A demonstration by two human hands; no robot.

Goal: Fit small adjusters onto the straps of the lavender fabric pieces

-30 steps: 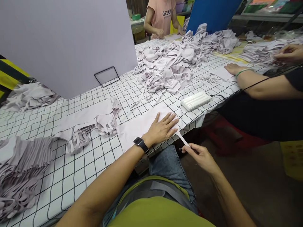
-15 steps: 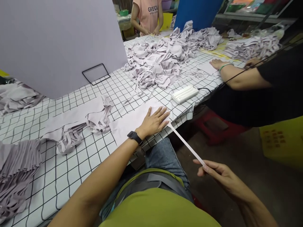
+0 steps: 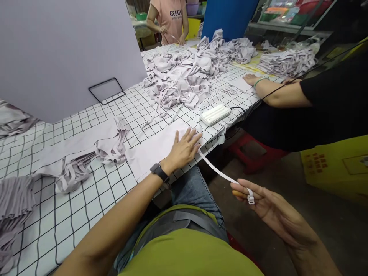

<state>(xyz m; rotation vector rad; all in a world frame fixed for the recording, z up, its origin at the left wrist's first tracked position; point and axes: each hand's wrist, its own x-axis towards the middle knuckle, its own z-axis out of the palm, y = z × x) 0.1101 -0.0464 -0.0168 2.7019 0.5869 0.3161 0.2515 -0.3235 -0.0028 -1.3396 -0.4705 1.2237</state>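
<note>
My left hand [image 3: 184,147] lies flat with fingers spread on a pale pinkish-white fabric piece [image 3: 152,153] at the table's front edge. From beneath its fingertips a narrow fabric strap [image 3: 215,168] runs down past the edge, curving slightly. My right hand [image 3: 258,199] holds the strap's other end between its fingers, off the table and palm partly turned up. A small white plastic buckle [image 3: 251,198] hangs at that end, against the fingers. To the left lie folded fabric pieces with straps [image 3: 110,145].
A grid-patterned cloth [image 3: 100,195] covers the table. A white device with a cable [image 3: 215,115] lies right of my left hand. Behind is a large fabric heap [image 3: 184,76]; a lilac panel [image 3: 69,57] stands left. A co-worker's arm [image 3: 276,94] rests at right; another person stands behind.
The strap has gone from taut to slightly slack. My right hand has turned its palm more upward, and the white buckle now shows at its fingers. My left hand stays flat on the fabric.
</note>
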